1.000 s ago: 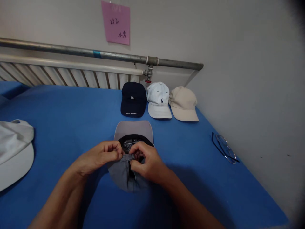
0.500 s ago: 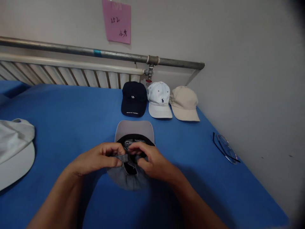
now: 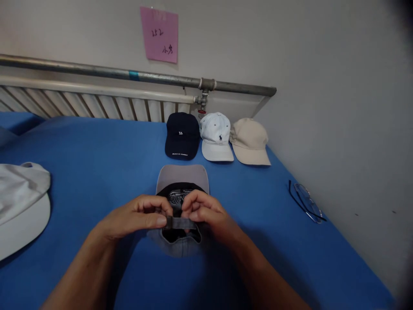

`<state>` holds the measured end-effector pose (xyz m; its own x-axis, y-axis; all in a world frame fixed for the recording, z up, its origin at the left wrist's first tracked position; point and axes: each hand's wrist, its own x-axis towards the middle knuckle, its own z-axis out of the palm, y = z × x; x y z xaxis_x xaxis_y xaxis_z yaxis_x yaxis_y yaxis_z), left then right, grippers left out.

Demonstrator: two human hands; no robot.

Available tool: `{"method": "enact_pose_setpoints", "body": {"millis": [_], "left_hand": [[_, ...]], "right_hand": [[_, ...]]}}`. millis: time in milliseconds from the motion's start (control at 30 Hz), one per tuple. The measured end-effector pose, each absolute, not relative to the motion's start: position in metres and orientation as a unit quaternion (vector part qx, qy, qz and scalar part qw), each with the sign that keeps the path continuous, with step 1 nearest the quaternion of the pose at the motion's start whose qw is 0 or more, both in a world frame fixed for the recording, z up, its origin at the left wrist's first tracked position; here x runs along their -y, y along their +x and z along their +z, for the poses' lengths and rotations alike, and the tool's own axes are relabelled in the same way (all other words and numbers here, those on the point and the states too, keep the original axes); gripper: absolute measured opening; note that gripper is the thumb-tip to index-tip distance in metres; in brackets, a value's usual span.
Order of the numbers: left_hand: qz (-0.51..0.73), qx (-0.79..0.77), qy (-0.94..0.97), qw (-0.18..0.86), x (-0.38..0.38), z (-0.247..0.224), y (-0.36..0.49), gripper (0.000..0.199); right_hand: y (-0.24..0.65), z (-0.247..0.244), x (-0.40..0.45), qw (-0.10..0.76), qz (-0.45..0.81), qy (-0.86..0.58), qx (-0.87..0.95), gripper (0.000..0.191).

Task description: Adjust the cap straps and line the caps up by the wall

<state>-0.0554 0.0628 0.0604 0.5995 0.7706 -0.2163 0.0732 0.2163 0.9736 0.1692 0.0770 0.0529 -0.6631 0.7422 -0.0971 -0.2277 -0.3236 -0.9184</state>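
Note:
A grey cap lies upside down on the blue table cover, its brim pointing away from me and its dark inside showing. Across the back opening runs its grey strap. My left hand pinches the strap's left end near a small dark buckle. On the other side, my right hand grips the strap's right part between thumb and fingers.
Behind the grey cap stand a navy cap, a pale blue cap and a beige cap. Glasses lie at the right edge. A white cap is at far left. Pipes and a radiator line the wall.
The strap now stretches straight across the opening between both hands, where before its middle was mostly hidden. My right hand has shifted slightly, and the opening looks wider.

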Motion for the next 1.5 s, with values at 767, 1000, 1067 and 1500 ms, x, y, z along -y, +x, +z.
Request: {"method": "enact_pose_setpoints", "body": {"millis": [767, 1000, 1067, 1500], "left_hand": [[0.260, -0.370, 0.584, 0.674, -0.065, 0.059, -0.041, 0.021], [0.282, -0.373, 0.565, 0.680, -0.063, 0.057, -0.045, 0.018], [0.284, -0.378, 0.568, 0.674, -0.063, 0.058, -0.047, 0.017], [0.239, -0.379, 0.613, 0.650, -0.064, 0.058, -0.073, 0.019]], "right_hand": [[0.163, 0.053, -0.069, 0.423, 0.726, -0.272, 0.469, 0.006], [0.164, 0.049, -0.078, 0.449, 0.717, -0.313, 0.432, 0.006], [0.164, 0.047, -0.080, 0.453, 0.715, -0.319, 0.427, 0.007], [0.182, 0.054, -0.084, 0.494, 0.693, -0.277, 0.446, 0.010]]}}
